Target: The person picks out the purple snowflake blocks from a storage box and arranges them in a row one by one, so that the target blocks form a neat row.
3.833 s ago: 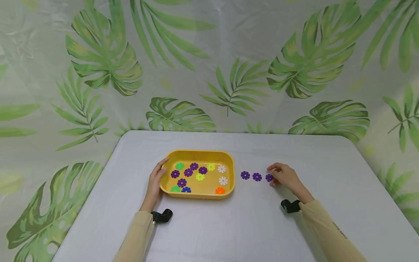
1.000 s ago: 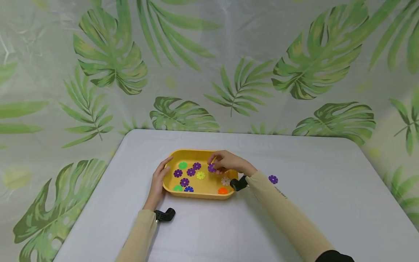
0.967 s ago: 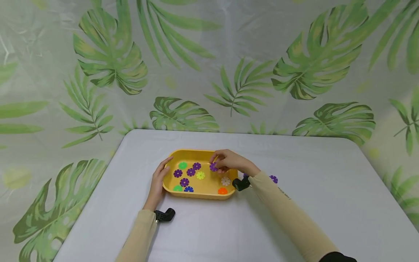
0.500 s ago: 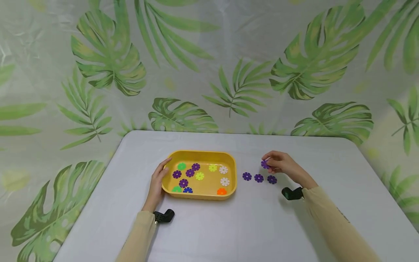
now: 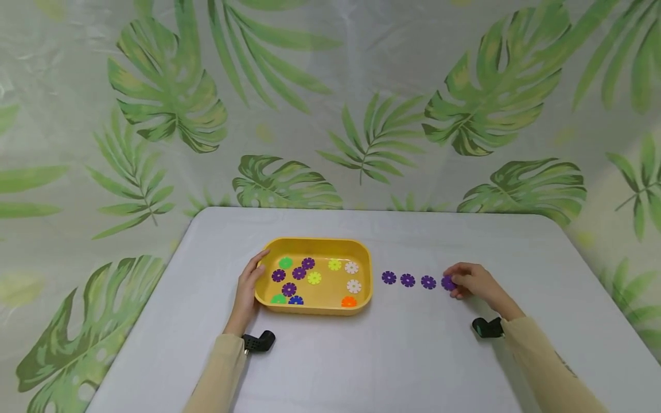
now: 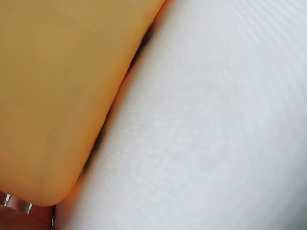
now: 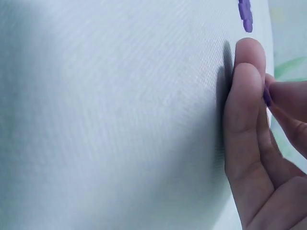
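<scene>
Her left hand (image 5: 247, 287) rests open against the yellow tray (image 5: 361, 252), which holds purple, green, yellow, white, blue and orange flower discs. Three purple discs (image 5: 407, 280) lie beside it; her right hand (image 5: 472, 281) pinches a fourth purple disc (image 5: 447, 282) on the table (image 5: 361, 355).

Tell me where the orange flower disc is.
In the head view, the orange flower disc lies in the yellow tray's near right corner, just below a white disc.

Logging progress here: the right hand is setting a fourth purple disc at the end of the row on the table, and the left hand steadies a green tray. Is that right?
Not quite. The tray is yellow, not green, as the head view shows. The rest holds: the right hand pinches a fourth purple disc at the row's end on the table, and the left hand steadies the tray.
</scene>
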`<control>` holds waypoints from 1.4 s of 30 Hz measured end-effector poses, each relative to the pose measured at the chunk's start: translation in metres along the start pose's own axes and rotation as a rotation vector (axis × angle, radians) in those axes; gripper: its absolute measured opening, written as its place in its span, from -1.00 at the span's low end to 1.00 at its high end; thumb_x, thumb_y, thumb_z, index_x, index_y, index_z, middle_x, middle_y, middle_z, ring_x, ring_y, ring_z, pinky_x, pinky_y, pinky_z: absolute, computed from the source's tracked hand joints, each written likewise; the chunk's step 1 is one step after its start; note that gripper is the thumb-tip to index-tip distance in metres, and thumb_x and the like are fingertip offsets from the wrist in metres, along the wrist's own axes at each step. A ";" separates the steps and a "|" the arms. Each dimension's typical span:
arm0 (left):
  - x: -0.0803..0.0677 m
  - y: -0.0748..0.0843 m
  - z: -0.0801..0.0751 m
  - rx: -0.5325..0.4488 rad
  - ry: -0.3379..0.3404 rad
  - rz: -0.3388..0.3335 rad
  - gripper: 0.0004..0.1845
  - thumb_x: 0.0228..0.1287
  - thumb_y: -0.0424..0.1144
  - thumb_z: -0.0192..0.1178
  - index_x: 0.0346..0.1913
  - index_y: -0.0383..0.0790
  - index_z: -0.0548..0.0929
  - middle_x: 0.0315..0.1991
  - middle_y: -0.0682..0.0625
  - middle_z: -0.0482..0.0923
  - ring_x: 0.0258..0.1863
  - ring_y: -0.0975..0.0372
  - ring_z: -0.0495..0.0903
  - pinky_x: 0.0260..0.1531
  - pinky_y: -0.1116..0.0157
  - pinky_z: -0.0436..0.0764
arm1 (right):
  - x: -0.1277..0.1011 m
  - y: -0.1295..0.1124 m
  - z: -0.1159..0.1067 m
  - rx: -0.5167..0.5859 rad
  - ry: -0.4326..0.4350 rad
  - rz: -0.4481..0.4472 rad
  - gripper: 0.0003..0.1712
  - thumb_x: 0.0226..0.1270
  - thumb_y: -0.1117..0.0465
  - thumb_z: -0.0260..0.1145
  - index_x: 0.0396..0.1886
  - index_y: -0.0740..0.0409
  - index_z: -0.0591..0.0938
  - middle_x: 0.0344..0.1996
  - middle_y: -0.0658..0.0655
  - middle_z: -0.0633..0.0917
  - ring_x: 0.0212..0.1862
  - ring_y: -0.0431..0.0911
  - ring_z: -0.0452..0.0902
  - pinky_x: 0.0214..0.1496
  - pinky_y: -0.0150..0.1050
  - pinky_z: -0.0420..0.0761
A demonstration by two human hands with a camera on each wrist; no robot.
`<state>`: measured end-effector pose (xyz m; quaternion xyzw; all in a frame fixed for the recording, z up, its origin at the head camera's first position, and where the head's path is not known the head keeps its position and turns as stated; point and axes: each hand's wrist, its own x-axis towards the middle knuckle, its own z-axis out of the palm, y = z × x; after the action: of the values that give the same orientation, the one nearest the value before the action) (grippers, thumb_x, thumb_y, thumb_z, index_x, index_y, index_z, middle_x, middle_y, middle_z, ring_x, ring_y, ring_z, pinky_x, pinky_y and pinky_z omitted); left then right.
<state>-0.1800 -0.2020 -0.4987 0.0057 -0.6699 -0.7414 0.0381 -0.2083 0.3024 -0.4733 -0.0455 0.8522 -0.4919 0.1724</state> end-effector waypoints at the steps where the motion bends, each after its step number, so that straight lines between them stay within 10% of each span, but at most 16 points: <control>1: 0.000 0.000 0.000 0.002 -0.001 0.002 -0.57 0.53 -0.20 -0.16 0.38 -0.13 0.34 0.43 0.05 0.13 0.42 0.22 0.06 0.39 0.24 0.08 | 0.000 -0.001 0.001 -0.023 0.008 0.008 -0.68 0.45 0.36 0.02 0.05 0.54 0.47 -0.35 0.21 0.61 -0.43 -0.05 0.61 -0.38 -0.26 0.67; 17: -0.001 0.000 0.001 -0.016 -0.003 0.016 -0.58 0.54 -0.23 -0.18 0.37 -0.13 0.35 0.42 0.08 0.15 0.41 0.25 0.07 0.38 0.27 0.09 | 0.019 -0.059 0.021 0.093 -0.028 -0.114 -0.57 0.51 0.21 0.04 0.14 0.51 0.42 -0.05 0.48 0.47 -0.32 0.02 0.60 -0.21 -0.17 0.68; 30: 0.000 -0.001 0.000 -0.024 -0.010 0.019 -0.58 0.53 -0.21 -0.17 0.38 -0.10 0.35 0.42 0.11 0.16 0.40 0.27 0.09 0.37 0.29 0.12 | 0.073 -0.161 0.128 0.243 -0.329 -0.133 -0.60 0.47 0.21 0.07 0.15 0.41 0.44 0.10 0.45 0.48 -0.10 0.23 0.54 -0.03 -0.10 0.63; 42: -0.002 0.010 0.001 -0.038 -0.017 0.002 -0.57 0.54 -0.30 -0.20 0.38 -0.21 0.32 0.44 -0.01 0.12 0.41 0.17 0.07 0.39 0.21 0.08 | 0.105 -0.191 0.214 0.114 -0.506 -0.016 -0.62 0.46 0.33 0.01 0.20 0.34 0.47 0.12 0.28 0.51 -0.15 0.10 0.59 -0.04 -0.12 0.64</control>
<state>-0.1773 -0.2017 -0.4888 -0.0017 -0.6559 -0.7541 0.0332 -0.2519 0.0023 -0.4342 -0.1641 0.7525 -0.5134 0.3784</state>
